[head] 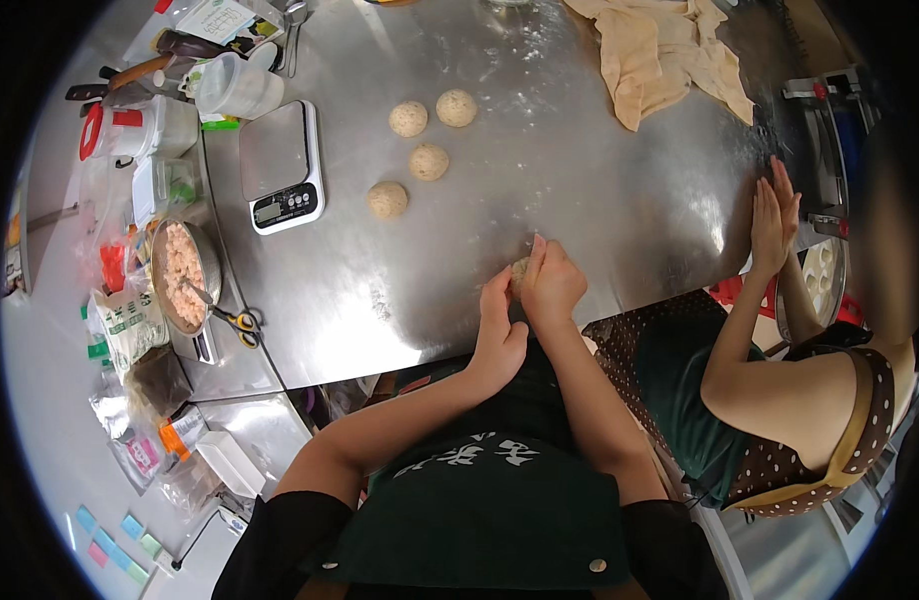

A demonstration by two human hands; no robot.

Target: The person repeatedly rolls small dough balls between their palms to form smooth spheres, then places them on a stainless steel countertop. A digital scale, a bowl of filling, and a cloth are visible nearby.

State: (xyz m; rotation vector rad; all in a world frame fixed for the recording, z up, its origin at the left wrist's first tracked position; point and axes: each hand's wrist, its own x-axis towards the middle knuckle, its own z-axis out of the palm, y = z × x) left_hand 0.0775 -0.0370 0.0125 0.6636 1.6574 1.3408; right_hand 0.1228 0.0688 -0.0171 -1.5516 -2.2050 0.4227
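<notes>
At the near edge of the steel worktable (624,247), my left hand (501,330) and my right hand (553,281) come together around a small piece of speckled dough (518,276). My left fingers press on its left side, while my right hand curls over its right side and hides much of it. Farther up the table sit several round balls of the same speckled dough, among them one ball (387,199) set lowest and another ball (456,109) at the upper right of the group.
A digital kitchen scale (274,157) stands left of the dough balls. Beyond the table seam are a metal bowl (213,262) of pink diced filling and yellow-black scissors (243,322). A beige cloth (654,60) lies at the far right. Beside me, a co-worker's hands (774,217) press together.
</notes>
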